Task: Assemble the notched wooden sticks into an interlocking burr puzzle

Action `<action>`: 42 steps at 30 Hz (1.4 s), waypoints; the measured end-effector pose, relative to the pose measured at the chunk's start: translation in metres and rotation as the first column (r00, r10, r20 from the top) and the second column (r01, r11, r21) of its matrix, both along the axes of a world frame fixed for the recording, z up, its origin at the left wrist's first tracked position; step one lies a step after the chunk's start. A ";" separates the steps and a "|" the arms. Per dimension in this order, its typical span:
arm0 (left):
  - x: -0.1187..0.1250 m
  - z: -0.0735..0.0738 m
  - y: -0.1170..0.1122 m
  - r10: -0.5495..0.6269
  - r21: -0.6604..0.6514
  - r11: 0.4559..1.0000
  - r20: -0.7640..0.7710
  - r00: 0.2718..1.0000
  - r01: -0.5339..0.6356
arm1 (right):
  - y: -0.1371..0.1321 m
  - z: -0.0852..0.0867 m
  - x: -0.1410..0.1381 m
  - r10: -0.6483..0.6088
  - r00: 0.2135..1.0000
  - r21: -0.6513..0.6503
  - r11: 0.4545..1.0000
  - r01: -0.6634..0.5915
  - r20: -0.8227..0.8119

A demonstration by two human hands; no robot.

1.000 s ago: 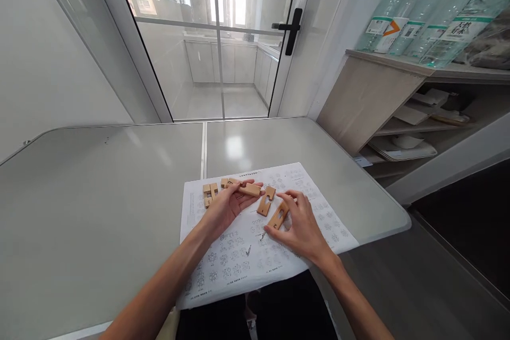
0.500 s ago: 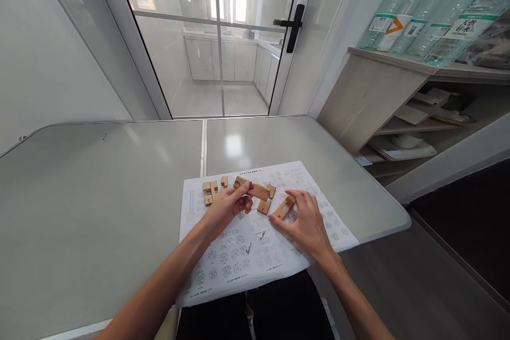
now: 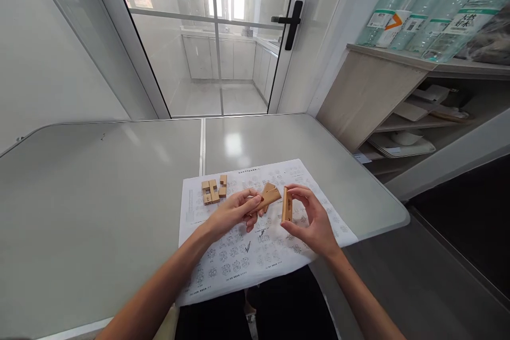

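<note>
Wood in each hand above the sheet (image 3: 239,263)

The left hand (image 3: 233,213) grasps a bar (image 3: 269,199) between thumb and fingers. The bar sits roughly level, tilted a little upward, and its free end points toward the right hand (image 3: 314,220). That hand pinches a block (image 3: 286,205) that stands upright, with the thumb low on it and the fingers curled over its top. The bar's end and the block are just beside each other; whether they touch cannot be told. Both are held clear of the sheet, over its far middle part.

A cluster (image 3: 214,191) of more wooden parts lies on the sheet's far left corner, well apart from the right hand and near the left one. Another small part shows just behind the bar, mostly hidden.

The sheet is white, printed with rows of small diagrams, and lies on a grey table (image 3: 99,180), its near edge hanging over the table's rim. Beyond the table stands a glass door (image 3: 223,64) with a black handle (image 3: 289,21). To the right is a shelf (image 3: 370,90) with clear bottles (image 3: 418,16) lying on top
</note>
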State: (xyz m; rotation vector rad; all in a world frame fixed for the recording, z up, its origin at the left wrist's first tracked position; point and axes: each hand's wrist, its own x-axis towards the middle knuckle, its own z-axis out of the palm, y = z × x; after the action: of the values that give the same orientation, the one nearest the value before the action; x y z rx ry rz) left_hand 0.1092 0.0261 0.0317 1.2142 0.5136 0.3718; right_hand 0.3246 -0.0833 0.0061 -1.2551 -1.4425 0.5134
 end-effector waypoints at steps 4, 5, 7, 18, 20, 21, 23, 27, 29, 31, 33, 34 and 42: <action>0.000 -0.001 -0.001 -0.090 -0.004 0.996 0.030 0.996 0.090 | -0.004 0.011 -0.005 0.029 0.999 0.061 0.998 -0.027 -0.030; -0.001 -0.001 -0.001 -0.110 -0.006 0.994 0.026 0.994 0.111 | -0.005 0.013 -0.006 0.031 0.999 0.064 0.998 -0.028 -0.038; -0.001 0.001 -0.001 -0.147 -0.014 0.989 0.017 0.989 0.147 | -0.006 0.014 -0.008 0.026 0.998 0.064 0.998 -0.022 -0.052; -0.005 0.003 -0.005 -0.318 -0.040 0.946 0.073 0.945 0.321 | -0.011 0.015 -0.013 0.091 0.991 0.066 0.994 -0.085 -0.101; -0.005 0.003 -0.005 -0.327 -0.039 0.943 0.084 0.941 0.331 | -0.011 0.019 -0.014 0.112 0.986 0.067 0.992 -0.105 -0.121; -0.005 0.003 -0.006 -0.325 -0.037 0.944 0.083 0.942 0.329 | -0.011 0.020 -0.015 0.118 0.984 0.064 0.992 -0.111 -0.130; -0.006 0.003 -0.006 -0.310 -0.027 0.949 0.076 0.948 0.313 | -0.011 0.022 -0.015 0.116 0.984 0.052 0.993 -0.110 -0.132; -0.006 0.003 -0.006 -0.312 0.004 0.950 0.092 0.945 0.313 | -0.011 0.025 -0.013 0.124 0.986 0.023 0.992 -0.123 -0.111; -0.007 0.003 -0.006 -0.338 0.007 0.941 0.109 0.935 0.339 | -0.011 0.026 -0.010 0.152 0.982 0.012 0.988 -0.152 -0.113; -0.007 0.002 -0.006 -0.360 0.000 0.932 0.112 0.926 0.363 | -0.013 0.028 -0.007 0.179 0.978 0.007 0.984 -0.179 -0.110; -0.008 0.002 -0.006 -0.367 -0.007 0.929 0.092 0.926 0.369 | -0.015 0.030 -0.005 0.196 0.976 0.001 0.980 -0.197 -0.099; -0.008 0.002 -0.006 -0.367 -0.007 0.930 0.081 0.927 0.368 | -0.016 0.032 -0.004 0.204 0.975 -0.005 0.979 -0.205 -0.093; -0.008 0.004 -0.006 -0.370 0.022 0.929 0.059 0.927 0.369 | -0.021 0.044 -0.001 0.278 0.960 -0.068 0.958 -0.280 -0.034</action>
State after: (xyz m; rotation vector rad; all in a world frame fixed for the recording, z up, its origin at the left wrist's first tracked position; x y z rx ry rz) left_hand 0.1011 0.0199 0.0354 1.2753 0.2195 0.0893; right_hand 0.3241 -0.1042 0.0504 -1.1016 -1.6030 0.7747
